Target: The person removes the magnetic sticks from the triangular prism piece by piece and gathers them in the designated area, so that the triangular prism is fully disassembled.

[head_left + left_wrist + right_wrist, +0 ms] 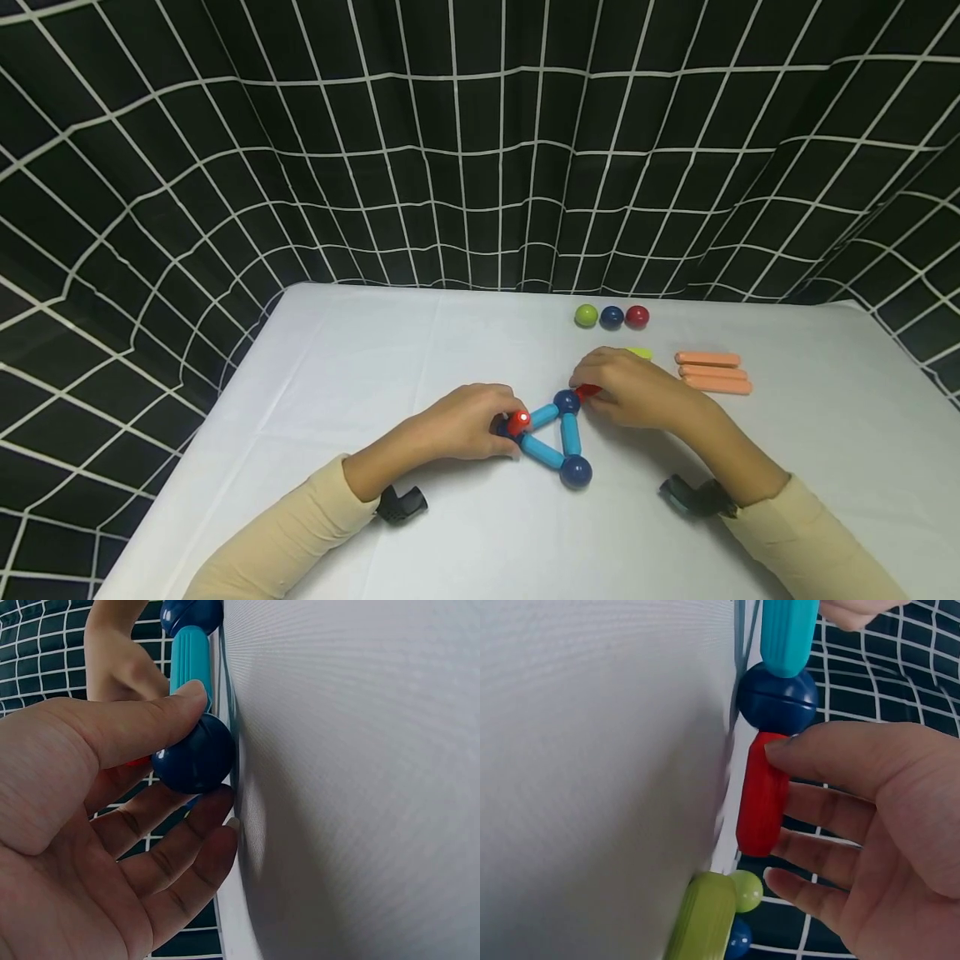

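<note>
Three light-blue sticks [542,452] and three dark-blue balls [576,472] form a triangle on the white table. At its left corner my left hand [472,425] holds a dark-blue ball [196,754] between thumb and fingers. A red stick [519,422] points up from that corner; its lower end is partly hidden. My right hand [630,387] pinches another red stick [763,795], its thumb close to the end that meets the far dark-blue ball [778,699]. The near corner ball stands apart from both hands.
Green [587,315], blue [612,317] and red [637,317] balls line up at the table's back. A yellow-green stick [640,353] lies just beyond my right hand. Three orange sticks [712,372] lie to its right. A black gridded curtain [480,150] surrounds the table.
</note>
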### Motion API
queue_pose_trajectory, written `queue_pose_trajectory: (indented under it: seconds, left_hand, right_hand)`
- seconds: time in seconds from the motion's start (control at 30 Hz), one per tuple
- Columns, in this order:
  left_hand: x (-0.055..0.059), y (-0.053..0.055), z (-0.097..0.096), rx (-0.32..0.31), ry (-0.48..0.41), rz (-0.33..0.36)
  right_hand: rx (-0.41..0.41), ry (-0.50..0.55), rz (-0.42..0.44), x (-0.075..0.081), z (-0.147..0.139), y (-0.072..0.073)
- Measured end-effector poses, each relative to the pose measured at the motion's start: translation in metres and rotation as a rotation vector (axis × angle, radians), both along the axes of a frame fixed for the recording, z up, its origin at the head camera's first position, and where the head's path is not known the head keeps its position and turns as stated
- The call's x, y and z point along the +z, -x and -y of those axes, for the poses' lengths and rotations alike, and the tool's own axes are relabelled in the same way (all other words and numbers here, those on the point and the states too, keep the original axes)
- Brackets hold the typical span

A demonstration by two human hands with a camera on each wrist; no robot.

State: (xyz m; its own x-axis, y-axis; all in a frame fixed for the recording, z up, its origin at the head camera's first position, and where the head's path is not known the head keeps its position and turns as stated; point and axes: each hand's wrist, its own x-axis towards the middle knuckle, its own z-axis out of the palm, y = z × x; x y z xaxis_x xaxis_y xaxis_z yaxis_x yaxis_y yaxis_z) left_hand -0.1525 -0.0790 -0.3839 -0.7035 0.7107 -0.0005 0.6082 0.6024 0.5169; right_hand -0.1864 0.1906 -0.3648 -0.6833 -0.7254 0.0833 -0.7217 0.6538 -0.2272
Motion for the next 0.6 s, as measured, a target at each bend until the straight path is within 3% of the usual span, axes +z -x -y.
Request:
queue_pose_trajectory:
  seconds: [0.27, 0.6]
  left_hand:
    - [-0.001, 0.0003, 0.0, 0.009, 0.004, 0.003]
    - [-0.0022, 0.0007, -0.001, 0.005, -0.013, 0.006]
  right_hand:
    - [0.003, 0.016, 0.037, -0.0044, 0.0022, 0.0014]
    - [-0.007, 0.015, 0.018, -0.0085, 0.0024, -0.0001]
